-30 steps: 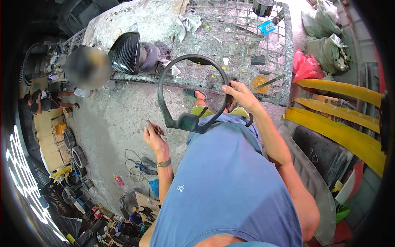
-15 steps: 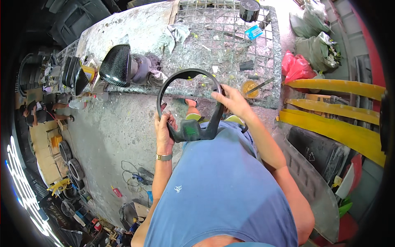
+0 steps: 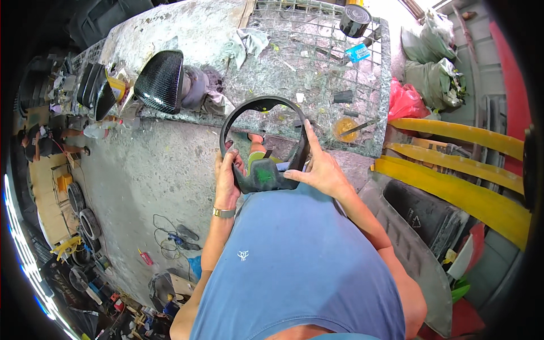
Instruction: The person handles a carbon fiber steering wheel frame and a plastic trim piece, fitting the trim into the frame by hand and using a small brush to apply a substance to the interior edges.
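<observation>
A black ring-shaped moulded part (image 3: 263,176), with a broad lower block bearing a green smear, is held up in front of my shirt. My left hand (image 3: 228,180) is closed round its lower left side, thumb on the front. My right hand (image 3: 324,169) grips the lower right: the thumb presses near the block and the index finger stretches up along the outer rim. The remaining right fingers are partly hidden behind the part.
Ahead stands a worn workbench (image 3: 192,28) with wire mesh, a carbon-patterned shell (image 3: 160,83), a dark can (image 3: 355,21) and a yellowish round lid (image 3: 345,130). Yellow curved strips (image 3: 447,184) jut in at right. Cables (image 3: 167,241) lie on the floor; another person (image 3: 42,141) is far left.
My right hand has slid down the ring, its thumb moving from the upper right rim to beside the lower block. The left hand keeps its hold.
</observation>
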`<state>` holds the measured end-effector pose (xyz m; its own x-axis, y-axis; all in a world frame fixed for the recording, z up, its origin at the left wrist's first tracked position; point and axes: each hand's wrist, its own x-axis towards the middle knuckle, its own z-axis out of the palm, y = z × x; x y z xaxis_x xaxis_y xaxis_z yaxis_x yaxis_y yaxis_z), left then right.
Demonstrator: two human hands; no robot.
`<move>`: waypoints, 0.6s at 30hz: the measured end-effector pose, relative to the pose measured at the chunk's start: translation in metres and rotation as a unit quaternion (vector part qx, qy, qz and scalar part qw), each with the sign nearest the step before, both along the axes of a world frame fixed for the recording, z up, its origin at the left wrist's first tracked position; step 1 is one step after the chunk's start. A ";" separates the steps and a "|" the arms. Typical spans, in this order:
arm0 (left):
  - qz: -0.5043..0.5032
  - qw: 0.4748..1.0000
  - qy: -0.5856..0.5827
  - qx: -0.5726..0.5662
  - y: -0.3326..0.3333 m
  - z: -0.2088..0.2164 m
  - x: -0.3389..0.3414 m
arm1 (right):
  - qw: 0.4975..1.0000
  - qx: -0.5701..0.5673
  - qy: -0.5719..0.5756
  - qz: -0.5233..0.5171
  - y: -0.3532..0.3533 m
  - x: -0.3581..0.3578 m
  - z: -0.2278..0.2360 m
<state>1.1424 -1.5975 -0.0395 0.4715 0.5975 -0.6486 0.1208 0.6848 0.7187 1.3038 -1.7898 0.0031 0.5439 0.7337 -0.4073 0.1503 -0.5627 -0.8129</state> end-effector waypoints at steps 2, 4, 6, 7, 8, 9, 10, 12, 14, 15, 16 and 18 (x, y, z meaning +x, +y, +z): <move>-0.002 1.000 0.003 -0.008 0.001 -0.001 0.000 | 1.000 0.002 0.006 -0.004 0.002 0.002 -0.006; -0.002 1.000 0.004 -0.014 0.001 0.001 0.000 | 0.996 0.048 0.054 -0.053 0.007 0.006 -0.012; 0.005 1.000 0.005 -0.017 0.001 -0.002 -0.001 | 0.995 0.041 0.060 -0.071 0.013 0.008 -0.016; 0.010 1.000 0.006 -0.017 0.000 -0.003 -0.002 | 0.993 0.036 0.066 -0.091 0.016 0.008 -0.018; 0.014 1.000 0.006 -0.019 -0.001 -0.005 -0.002 | 0.993 0.034 0.066 -0.087 0.018 0.009 -0.020; 0.022 1.000 0.007 -0.018 -0.003 -0.009 -0.003 | 0.995 0.014 0.037 -0.088 0.021 0.010 -0.022; 0.029 0.999 0.007 -0.016 -0.004 -0.012 -0.004 | 0.996 -0.004 0.008 -0.090 0.022 0.010 -0.024; 0.037 0.999 0.007 -0.029 -0.007 -0.018 -0.009 | 0.995 0.000 -0.021 -0.101 0.021 0.011 -0.024; 0.045 0.998 0.008 -0.042 -0.008 -0.019 -0.012 | 0.992 0.008 -0.058 -0.116 0.020 0.013 -0.019; 0.046 0.998 0.012 -0.046 -0.008 -0.018 -0.012 | 0.992 0.008 -0.057 -0.113 0.016 0.015 -0.021; 0.047 0.998 0.015 -0.049 -0.009 -0.017 -0.012 | 0.990 0.033 -0.097 -0.092 0.011 0.017 -0.023; 0.050 0.997 0.012 -0.051 -0.010 -0.015 -0.013 | 0.986 0.058 -0.137 -0.069 0.002 0.020 -0.021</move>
